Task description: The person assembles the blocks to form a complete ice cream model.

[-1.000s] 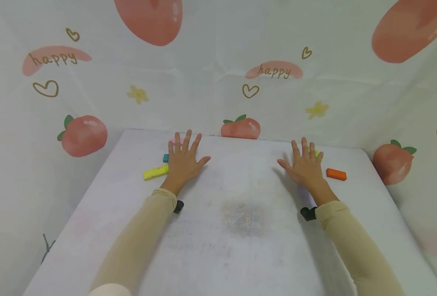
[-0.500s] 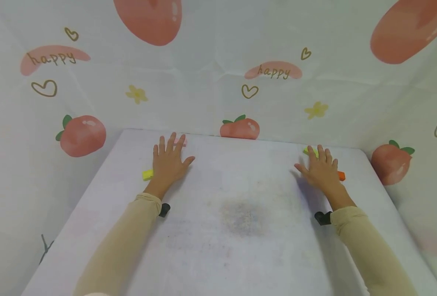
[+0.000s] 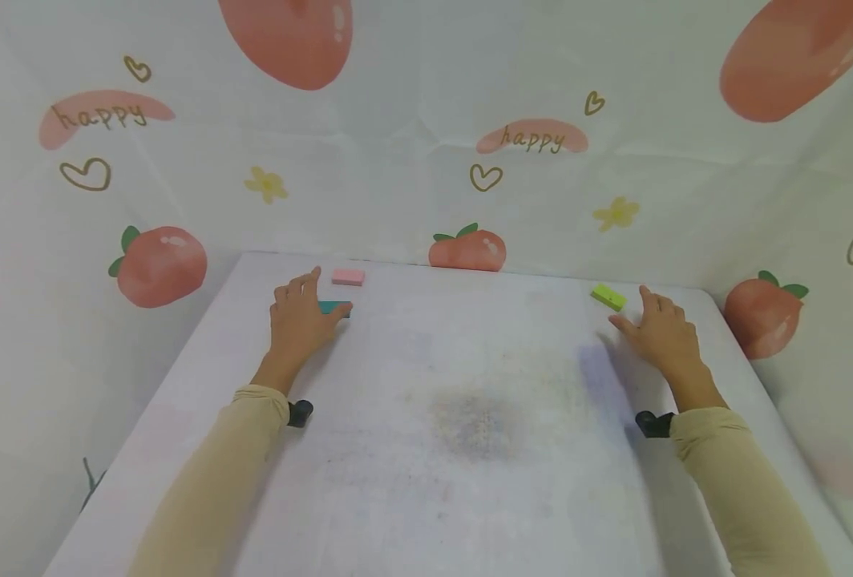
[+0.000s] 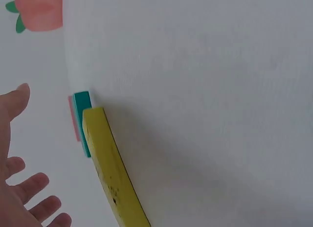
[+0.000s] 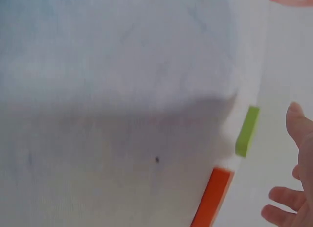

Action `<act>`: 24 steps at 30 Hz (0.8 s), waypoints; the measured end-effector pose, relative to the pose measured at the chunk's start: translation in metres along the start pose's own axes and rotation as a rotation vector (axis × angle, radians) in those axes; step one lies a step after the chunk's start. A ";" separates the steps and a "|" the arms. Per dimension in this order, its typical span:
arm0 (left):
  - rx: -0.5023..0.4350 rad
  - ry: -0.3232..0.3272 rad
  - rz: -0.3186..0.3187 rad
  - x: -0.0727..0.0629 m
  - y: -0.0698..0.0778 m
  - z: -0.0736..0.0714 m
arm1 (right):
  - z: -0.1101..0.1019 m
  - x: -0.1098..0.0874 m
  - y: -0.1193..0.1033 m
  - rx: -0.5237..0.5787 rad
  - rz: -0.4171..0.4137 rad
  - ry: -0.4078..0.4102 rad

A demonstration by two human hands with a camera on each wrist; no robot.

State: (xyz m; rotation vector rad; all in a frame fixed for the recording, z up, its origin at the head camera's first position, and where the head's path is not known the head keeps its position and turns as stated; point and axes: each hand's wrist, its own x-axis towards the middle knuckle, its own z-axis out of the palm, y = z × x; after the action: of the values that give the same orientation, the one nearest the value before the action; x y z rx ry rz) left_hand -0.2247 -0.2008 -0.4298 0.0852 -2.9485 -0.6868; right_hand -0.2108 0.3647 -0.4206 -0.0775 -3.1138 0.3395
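My left hand hovers at the table's left side, fingers spread and slightly bent, holding nothing. In the head view it overlaps a teal block, and a pink block lies just beyond. The left wrist view shows a long yellow block with dark specks beside that hand; the head view has it hidden. On the right, my right hand is held over the table with bent, parted fingers and nothing in them. A lime green block lies up and left of it. An orange block shows only in the right wrist view.
The white table has a greyish stain at its middle. Behind it hangs a white cloth printed with peaches and hearts. Black wrist devices stick out under both sleeves, one at the left and one at the right.
Both hands have moved outward, the left to the left and the right to the right, their fingers bending more. The pink and lime green blocks are now uncovered; yellow and orange are hidden.
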 end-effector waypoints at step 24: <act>-0.254 -0.287 -0.143 -0.007 -0.051 -0.030 | -0.002 -0.017 0.052 0.392 0.261 -0.008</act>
State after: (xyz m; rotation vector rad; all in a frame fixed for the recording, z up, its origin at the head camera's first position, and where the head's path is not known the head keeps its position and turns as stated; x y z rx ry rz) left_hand -0.2125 -0.2591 -0.4264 0.1912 -3.1117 -1.1794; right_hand -0.1912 0.4147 -0.4300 -0.4782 -2.9769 0.9450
